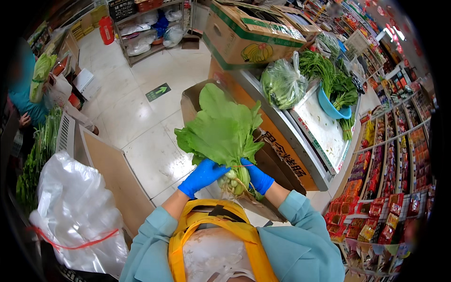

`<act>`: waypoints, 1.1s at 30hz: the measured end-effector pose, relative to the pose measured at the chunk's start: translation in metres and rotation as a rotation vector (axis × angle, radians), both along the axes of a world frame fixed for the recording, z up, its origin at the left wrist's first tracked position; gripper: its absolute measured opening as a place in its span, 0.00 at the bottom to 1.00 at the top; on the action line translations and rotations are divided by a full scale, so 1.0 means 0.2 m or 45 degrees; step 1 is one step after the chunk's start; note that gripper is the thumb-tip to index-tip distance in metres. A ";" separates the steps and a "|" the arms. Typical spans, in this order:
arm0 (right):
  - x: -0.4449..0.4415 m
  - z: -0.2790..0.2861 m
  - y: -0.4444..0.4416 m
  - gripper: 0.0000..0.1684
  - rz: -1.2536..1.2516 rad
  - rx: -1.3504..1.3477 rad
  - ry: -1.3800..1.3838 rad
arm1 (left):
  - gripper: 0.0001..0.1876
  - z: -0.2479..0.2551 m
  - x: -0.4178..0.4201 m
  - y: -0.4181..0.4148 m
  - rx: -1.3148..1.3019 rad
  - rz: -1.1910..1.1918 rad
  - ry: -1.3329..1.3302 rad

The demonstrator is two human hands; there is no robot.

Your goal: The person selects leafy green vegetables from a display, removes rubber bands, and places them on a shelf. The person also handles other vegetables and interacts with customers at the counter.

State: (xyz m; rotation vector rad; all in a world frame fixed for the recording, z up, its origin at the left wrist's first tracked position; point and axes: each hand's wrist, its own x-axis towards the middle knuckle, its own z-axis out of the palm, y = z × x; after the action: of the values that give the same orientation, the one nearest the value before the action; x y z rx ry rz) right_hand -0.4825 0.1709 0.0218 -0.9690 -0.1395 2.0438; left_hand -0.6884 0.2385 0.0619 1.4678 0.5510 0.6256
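A bunch of broad-leaved green vegetables (pixel 218 130) is held in front of my body, leaves pointing away and pale stem ends (pixel 234 181) towards me. Around its stems runs a thin reddish band (pixel 243 165). My left hand (pixel 205 176), in a blue glove, grips the bunch from the left. From the other side my right hand (pixel 259 177), gloved the same, holds the stems near the band; leaves and stems partly hide its fingers. Beneath the bunch stands an open cardboard box (pixel 278 165), its inside largely covered by the leaves.
On the right, a counter bears a banana carton (pixel 253 38), bagged greens (pixel 284 84) and a blue basin (pixel 329 105) of greens. Plastic bags (pixel 77 211) tied with red string lie left, near long green vegetables (pixel 40 151). Another person's teal sleeve (pixel 26 102) shows far left.
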 end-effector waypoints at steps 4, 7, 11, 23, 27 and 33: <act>-0.04 -0.05 -0.01 0.28 -0.023 0.027 -0.176 | 0.21 0.06 -0.05 0.16 -0.186 -0.315 0.304; -0.12 0.16 0.02 0.28 0.048 0.130 -0.373 | 0.22 0.08 -0.08 0.17 -0.238 -0.289 0.290; -0.08 0.11 0.02 0.31 -0.177 0.213 -0.235 | 0.24 0.06 -0.01 0.15 -0.169 -0.169 0.036; 0.01 0.12 0.16 0.36 -0.164 0.060 0.146 | 0.36 0.03 0.13 0.24 -0.093 -0.149 0.343; 0.05 0.07 0.17 0.35 -0.012 0.193 0.131 | 0.35 0.22 0.19 0.24 -0.070 -0.195 0.270; 0.10 0.04 0.18 0.29 -0.062 0.104 0.249 | 0.26 0.19 0.28 0.19 -0.139 -0.021 0.372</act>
State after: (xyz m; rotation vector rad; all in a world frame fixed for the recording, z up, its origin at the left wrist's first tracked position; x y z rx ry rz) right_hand -0.4628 0.2074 0.0288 -0.7114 -0.0935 2.0586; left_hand -0.6314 0.2770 0.1003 1.4672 0.7870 0.3629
